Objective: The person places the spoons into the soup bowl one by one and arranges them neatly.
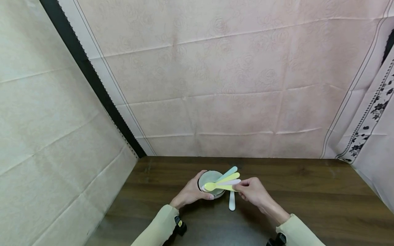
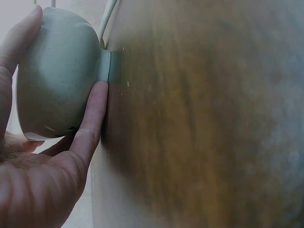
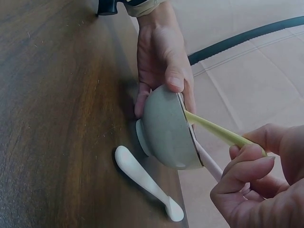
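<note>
My left hand holds a pale green bowl by its side, thumb at the rim and fingers around the wall. The bowl's foot is at the table in the left wrist view. My right hand pinches the handle of a yellow spoon, whose head lies over the bowl's opening. A light blue spoon, a second yellow spoon and a pale pinkish spoon lean out of the bowl towards the right. A whitish spoon lies on the table beside the bowl.
The brown wooden table ends at a hanging pale cloth behind. More cloth hangs at the left, with a dark strip along the seam. A black device is strapped to the left wrist.
</note>
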Demonstrator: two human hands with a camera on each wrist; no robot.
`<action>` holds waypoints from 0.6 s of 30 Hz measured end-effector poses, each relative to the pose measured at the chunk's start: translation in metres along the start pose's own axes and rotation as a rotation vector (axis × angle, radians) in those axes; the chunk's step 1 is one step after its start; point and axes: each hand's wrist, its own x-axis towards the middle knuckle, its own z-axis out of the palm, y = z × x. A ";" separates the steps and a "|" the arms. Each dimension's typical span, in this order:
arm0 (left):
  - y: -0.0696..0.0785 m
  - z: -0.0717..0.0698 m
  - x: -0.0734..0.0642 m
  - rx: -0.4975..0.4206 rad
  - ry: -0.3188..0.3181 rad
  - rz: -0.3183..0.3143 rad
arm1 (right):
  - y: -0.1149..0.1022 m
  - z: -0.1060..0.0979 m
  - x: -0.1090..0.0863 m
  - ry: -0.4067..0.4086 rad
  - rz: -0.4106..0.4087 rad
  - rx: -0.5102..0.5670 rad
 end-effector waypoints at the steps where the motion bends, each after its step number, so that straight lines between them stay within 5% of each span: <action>1: 0.000 0.000 0.000 0.001 0.000 -0.001 | 0.000 0.000 0.000 -0.001 0.000 -0.001; 18: -0.004 -0.001 0.001 -0.001 -0.008 0.001 | 0.002 0.004 0.003 0.023 0.003 0.001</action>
